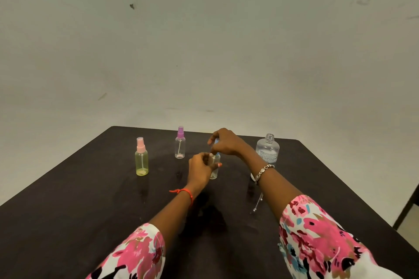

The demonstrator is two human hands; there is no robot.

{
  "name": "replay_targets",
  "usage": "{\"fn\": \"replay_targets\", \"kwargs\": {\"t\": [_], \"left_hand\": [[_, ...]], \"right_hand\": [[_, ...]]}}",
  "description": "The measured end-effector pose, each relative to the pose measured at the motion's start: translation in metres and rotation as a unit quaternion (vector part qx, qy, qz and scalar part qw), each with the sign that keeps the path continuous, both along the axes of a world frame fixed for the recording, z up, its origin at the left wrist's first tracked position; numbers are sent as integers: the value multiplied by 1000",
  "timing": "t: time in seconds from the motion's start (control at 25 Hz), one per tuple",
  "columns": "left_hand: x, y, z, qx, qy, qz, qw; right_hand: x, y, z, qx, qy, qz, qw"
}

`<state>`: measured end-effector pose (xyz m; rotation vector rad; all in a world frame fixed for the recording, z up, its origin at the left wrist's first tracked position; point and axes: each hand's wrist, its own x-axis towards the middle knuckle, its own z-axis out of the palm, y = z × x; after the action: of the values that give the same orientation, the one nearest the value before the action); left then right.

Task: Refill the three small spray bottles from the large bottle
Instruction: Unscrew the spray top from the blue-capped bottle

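A small clear spray bottle (pixel 214 171) stands upright at the middle of the dark table (pixel 79 210). My left hand (pixel 199 171) grips its body. My right hand (pixel 224 141) is closed over its top, hiding the spray head. To the left stands a yellow-green spray bottle (pixel 142 162) with a pink cap. Behind it, further back, is a clear spray bottle (pixel 180 146) with a purple cap. The large clear bottle (pixel 268 149) stands uncapped at the back right, beyond my right wrist.
A small white object (pixel 252 176) lies on the table partly hidden behind my right wrist. The table's far edge meets a plain wall. A dark table leg or frame (pixel 405 208) shows at the right edge.
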<state>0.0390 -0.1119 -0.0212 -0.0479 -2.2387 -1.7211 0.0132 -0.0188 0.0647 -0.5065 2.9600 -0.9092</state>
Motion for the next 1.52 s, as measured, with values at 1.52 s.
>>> {"fn": "replay_targets", "kwargs": {"t": [1.52], "left_hand": [[10,-7,1,-2,-3,7,1000]], "right_hand": [[8,-4,4,-19,19,21,999]]}}
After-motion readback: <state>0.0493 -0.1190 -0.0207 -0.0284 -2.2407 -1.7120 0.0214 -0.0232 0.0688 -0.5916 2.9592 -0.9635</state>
